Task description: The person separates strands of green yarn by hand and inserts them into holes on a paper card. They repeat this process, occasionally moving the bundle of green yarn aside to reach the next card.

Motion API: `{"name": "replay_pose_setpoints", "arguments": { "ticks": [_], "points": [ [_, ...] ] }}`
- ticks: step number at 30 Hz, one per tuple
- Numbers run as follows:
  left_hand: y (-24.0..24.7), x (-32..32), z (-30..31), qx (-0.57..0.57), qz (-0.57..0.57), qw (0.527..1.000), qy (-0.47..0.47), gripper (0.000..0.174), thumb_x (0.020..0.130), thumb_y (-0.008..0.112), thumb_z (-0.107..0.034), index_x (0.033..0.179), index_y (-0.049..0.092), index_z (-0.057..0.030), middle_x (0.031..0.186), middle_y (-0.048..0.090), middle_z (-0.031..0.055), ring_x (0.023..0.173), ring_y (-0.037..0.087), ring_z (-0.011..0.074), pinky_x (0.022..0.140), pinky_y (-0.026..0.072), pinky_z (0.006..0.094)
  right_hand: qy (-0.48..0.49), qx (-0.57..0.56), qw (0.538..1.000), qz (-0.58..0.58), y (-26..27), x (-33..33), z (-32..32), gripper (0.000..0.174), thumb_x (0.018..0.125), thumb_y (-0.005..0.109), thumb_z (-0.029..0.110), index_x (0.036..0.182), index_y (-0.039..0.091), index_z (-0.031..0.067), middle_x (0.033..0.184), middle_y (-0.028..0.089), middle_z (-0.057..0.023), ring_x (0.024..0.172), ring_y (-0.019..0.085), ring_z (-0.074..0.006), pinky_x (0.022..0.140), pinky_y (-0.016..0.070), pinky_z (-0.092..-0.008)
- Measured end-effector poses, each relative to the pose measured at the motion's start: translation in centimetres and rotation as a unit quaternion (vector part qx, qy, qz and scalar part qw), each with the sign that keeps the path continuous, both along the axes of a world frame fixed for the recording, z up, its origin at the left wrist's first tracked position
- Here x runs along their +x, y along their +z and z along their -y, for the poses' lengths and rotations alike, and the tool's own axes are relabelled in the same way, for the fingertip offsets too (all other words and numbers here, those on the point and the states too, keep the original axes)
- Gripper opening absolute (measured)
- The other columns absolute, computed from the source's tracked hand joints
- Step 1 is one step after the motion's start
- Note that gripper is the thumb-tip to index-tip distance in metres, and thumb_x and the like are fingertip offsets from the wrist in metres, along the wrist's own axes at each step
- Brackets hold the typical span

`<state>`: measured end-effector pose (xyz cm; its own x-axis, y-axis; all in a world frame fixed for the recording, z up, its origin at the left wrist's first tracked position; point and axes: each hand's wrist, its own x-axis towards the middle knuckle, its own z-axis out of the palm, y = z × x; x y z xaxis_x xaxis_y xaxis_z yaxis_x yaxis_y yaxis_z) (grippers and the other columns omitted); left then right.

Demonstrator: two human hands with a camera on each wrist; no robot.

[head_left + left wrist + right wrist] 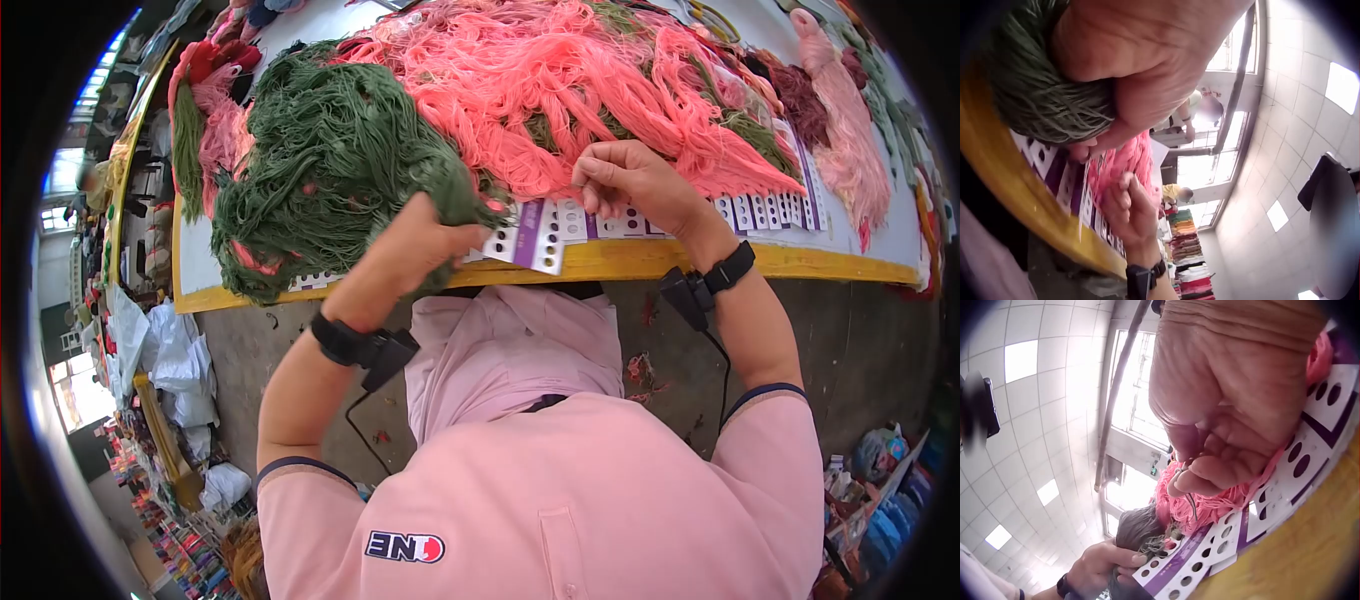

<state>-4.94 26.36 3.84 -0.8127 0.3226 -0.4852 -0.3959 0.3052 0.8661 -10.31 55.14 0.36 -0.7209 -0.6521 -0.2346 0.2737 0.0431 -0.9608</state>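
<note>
A thick hank of dark green yarn (325, 165) spreads over the left part of the table. My left hand (425, 245) grips the gathered end of this yarn (1047, 94), its thumb laid across the bundle. Right at its fingertips is a white and purple punched card (540, 238), which juts past the table edge. My right hand (635, 185) is to the right, over the edge of the pink yarn (480, 90). Its thumb and forefinger pinch a thin dark strand (1192, 506), seen in the right wrist view; the other fingers are curled in.
Several punched cards (765, 212) line the yellow table edge (700, 258) under the pink yarn. A pale pink hank (845, 130) lies at the right, red and olive hanks (188, 140) at the far left. Other people (1175, 192) are in the background.
</note>
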Motion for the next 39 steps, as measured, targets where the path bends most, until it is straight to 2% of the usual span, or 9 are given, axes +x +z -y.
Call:
{"name": "replay_pose_setpoints", "arguments": {
  "ticks": [13,17,20,22,25,27,31,35,39],
  "points": [
    [-0.8,1.6,-2.5,-0.004,-0.048,0.993,0.104,0.013,0.080,0.066,-0.001,0.092,0.060,0.0001,0.072,0.057,0.0004,0.058,0.049,0.0071,0.051,0.0400,0.0239,0.016,-0.002,1.000,0.013,0.3,0.2,0.1,0.027,0.102,0.050,0.027,0.095,0.061,0.0036,0.077,0.067,-0.0029,0.065,0.063,-0.0062,0.060,0.0498,-0.0191],
    [-1.4,1.8,-4.4,0.212,0.041,0.963,0.162,0.018,0.078,0.068,-0.001,0.095,0.062,0.0008,0.073,0.058,0.0009,0.057,0.050,0.0089,0.051,0.0396,0.0231,0.003,-0.058,0.997,0.042,-0.5,0.1,-0.6,0.026,0.102,0.050,0.026,0.096,0.061,0.0038,0.078,0.068,-0.0034,0.066,0.063,-0.0066,0.060,0.0502,-0.0194],
    [-3.7,1.8,-5.1,-0.018,-0.112,0.988,0.106,0.021,0.078,0.072,-0.007,0.094,0.063,0.0032,0.073,0.061,0.0043,0.063,0.056,0.0107,0.056,0.0452,0.0246,0.030,-0.042,0.999,0.017,0.1,-0.1,-0.4,0.025,0.102,0.049,0.024,0.095,0.061,0.0031,0.081,0.068,-0.0049,0.067,0.065,-0.0083,0.061,0.0511,-0.0205],
    [-4.3,1.7,-5.5,-0.171,-0.360,0.916,0.036,0.025,0.078,0.075,-0.013,0.093,0.063,0.0027,0.074,0.064,0.0057,0.068,0.060,0.0114,0.059,0.0488,0.0290,0.074,0.001,0.997,-0.039,0.9,0.4,-0.1,0.025,0.102,0.048,0.022,0.093,0.061,0.0019,0.082,0.069,-0.0065,0.069,0.067,-0.0105,0.062,0.0517,-0.0213],
    [-3.5,1.1,-4.9,-0.146,-0.253,0.956,0.025,0.024,0.074,0.076,-0.011,0.089,0.064,0.0022,0.077,0.064,0.0148,0.067,0.062,0.0238,0.069,0.0508,0.0377,0.121,0.089,0.987,-0.056,1.0,1.0,1.1,0.026,0.102,0.048,0.021,0.093,0.060,-0.0005,0.083,0.069,-0.0080,0.073,0.069,-0.0124,0.064,0.0542,-0.0230],
    [0.1,-0.2,-2.5,-0.030,-0.007,0.994,0.100,0.025,0.078,0.078,-0.020,0.095,0.066,-0.0056,0.076,0.059,-0.0001,0.062,0.052,0.0100,0.054,0.0420,0.0271,0.112,0.116,0.985,-0.056,1.0,1.0,1.4,0.026,0.102,0.048,0.020,0.093,0.059,-0.0017,0.082,0.069,-0.0088,0.073,0.070,-0.0138,0.062,0.0556,-0.0245],
    [4.8,-3.0,7.2,0.070,-0.057,0.985,0.144,0.017,0.081,0.072,-0.014,0.094,0.068,-0.0028,0.067,0.056,-0.0049,0.054,0.046,0.0026,0.049,0.0339,0.0198,0.095,0.163,0.981,-0.048,1.1,0.6,2.2,0.027,0.101,0.048,0.018,0.089,0.060,-0.0024,0.075,0.069,-0.0098,0.067,0.070,-0.0150,0.058,0.0555,-0.0260],
    [3.1,-3.3,8.2,-0.265,-0.285,0.917,-0.084,0.025,0.077,0.070,-0.009,0.098,0.066,0.0049,0.081,0.069,0.0050,0.069,0.061,0.0166,0.065,0.0486,0.0313,0.094,0.185,0.977,-0.044,1.5,0.5,2.8,0.030,0.101,0.047,0.017,0.084,0.061,-0.0028,0.070,0.068,-0.0103,0.064,0.070,-0.0155,0.055,0.0548,-0.0270],
    [2.1,-2.9,7.8,-0.180,-0.225,0.953,0.094,0.020,0.082,0.065,-0.011,0.094,0.065,0.0051,0.077,0.066,0.0059,0.064,0.060,0.0193,0.063,0.0463,0.0322,0.087,0.178,0.977,-0.075,1.4,0.7,2.5,0.030,0.101,0.047,0.018,0.083,0.061,-0.0023,0.071,0.068,-0.0098,0.063,0.070,-0.0151,0.055,0.0538,-0.0274]
  ]
}}
